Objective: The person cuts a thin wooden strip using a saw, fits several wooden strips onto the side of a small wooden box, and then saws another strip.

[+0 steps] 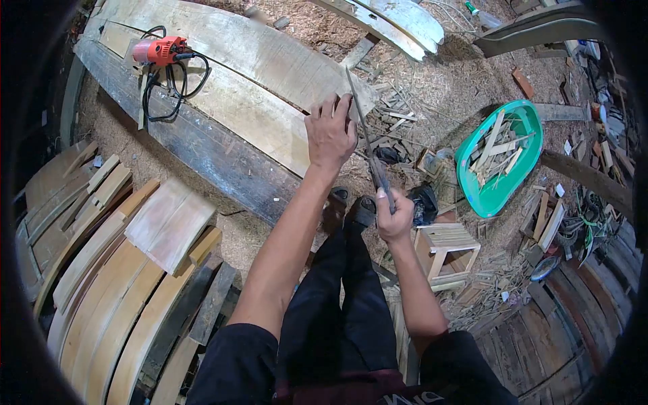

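My left hand lies with fingers spread on the end of a pale wooden board, pressing on its surface. In my right hand is the handle of a long, narrow handsaw. Its thin blade points away from me and runs past the board's end, just right of my left fingers. Whether the teeth touch the wood cannot be made out. Beneath the pale boards is a dark, worn plank. An orange power tool with a coiled black cable rests at the far left end of the boards.
A green tub of wood scraps stands at the right. Below it is a small wooden stool. Curved planks are stacked at the lower left. Sawdust and offcuts cover the floor. Sandalled feet are near the board's end.
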Tool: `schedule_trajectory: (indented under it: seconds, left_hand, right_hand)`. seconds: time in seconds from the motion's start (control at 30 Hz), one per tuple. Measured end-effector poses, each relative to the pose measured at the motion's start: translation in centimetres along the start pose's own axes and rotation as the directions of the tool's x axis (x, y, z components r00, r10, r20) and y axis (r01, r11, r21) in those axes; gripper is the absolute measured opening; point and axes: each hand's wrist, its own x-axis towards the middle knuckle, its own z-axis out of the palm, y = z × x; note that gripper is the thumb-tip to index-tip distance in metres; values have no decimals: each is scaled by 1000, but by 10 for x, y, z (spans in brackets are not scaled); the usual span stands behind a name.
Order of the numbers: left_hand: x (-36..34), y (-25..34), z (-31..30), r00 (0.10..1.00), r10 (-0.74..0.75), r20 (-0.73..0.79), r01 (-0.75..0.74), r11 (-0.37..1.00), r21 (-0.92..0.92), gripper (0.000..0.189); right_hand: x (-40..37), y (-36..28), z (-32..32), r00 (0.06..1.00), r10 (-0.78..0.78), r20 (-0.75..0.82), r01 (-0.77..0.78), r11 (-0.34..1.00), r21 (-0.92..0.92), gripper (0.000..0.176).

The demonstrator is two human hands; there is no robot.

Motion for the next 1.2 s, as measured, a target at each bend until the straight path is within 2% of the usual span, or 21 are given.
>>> schedule_trajectory:
  seconds: [0.23,0.33,0.43,0.57,0.67,0.8,1.1,1.2]
  left_hand:
    - [-3,2,-3,1000,-5,13,5,1000,-1,55]
    - [0,2,-2,1000,7,2,-7,1000,4,55]
    - [-2,3,-2,1000,11,0,-11,1000,19,55]
    - [-3,2,-1,1000,19,-16,-19,1000,17,55]
    - [-3,3,-3,1000,14,-18,-13,1000,25,55]
    - [-2,1,-1,1000,9,-19,-8,1000,13,55]
    - [-6,3,-2,1000,6,-7,-6,1000,4,55]
    - [-3,2,-3,1000,9,-12,-9,1000,13,56]
  right_hand:
    - [0,6,-2,1000,18,19,-19,999,33,37]
    - [-1,-4,-3,1000,-13,-13,13,1000,23,38]
    - [19,12,3,999,-33,15,33,999,-18,39]
    - [20,8,7,1000,-22,15,22,999,36,40]
    - [7,19,0,1000,-20,9,20,999,-31,38]
    - [21,10,2,999,-39,0,39,998,41,36]
    - [39,2,9,996,-86,-6,86,995,-49,33]
    - [26,1,7,998,-63,6,63,998,26,35]
